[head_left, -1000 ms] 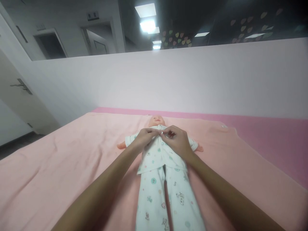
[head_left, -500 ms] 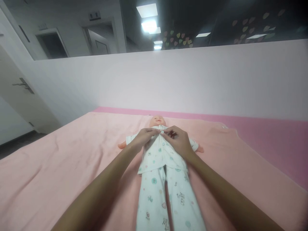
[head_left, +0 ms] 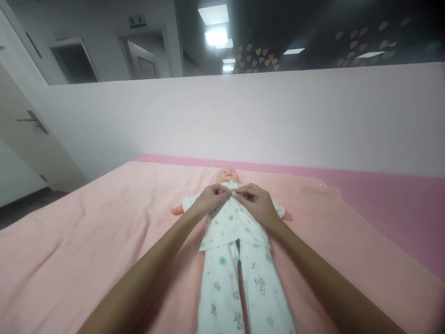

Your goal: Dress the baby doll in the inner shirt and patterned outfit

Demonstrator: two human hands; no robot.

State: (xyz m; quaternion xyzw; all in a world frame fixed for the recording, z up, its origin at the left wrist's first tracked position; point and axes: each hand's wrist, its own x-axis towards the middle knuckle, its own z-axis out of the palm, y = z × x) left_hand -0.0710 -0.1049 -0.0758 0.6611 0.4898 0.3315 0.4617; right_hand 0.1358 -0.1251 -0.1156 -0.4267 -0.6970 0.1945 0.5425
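A baby doll [head_left: 228, 175] lies on its back, arms spread, on a pink blanket [head_left: 104, 222]. It wears a white printed button-front shirt [head_left: 225, 225] and matching trousers [head_left: 222, 287]. At the upper chest, my left hand [head_left: 211, 198] pinches the shirt's front edge from the left. My right hand [head_left: 256, 200] pinches the front from the other side, its thumb and finger close to a small round button [head_left: 234, 193]. Whether the button is through its hole cannot be made out. Another button [head_left: 236, 209] sits lower on the shirt front.
A deeper pink surface [head_left: 389, 204] shows past the blanket's right and far edges. Behind it rises a white wall [head_left: 278, 116] with dark glass [head_left: 313, 28] above. A door with a lever handle [head_left: 33, 121] stands at the left.
Both hands stay at the upper chest. The fingertips have closed in slightly around the button, which now shows less. The doll lies as before.
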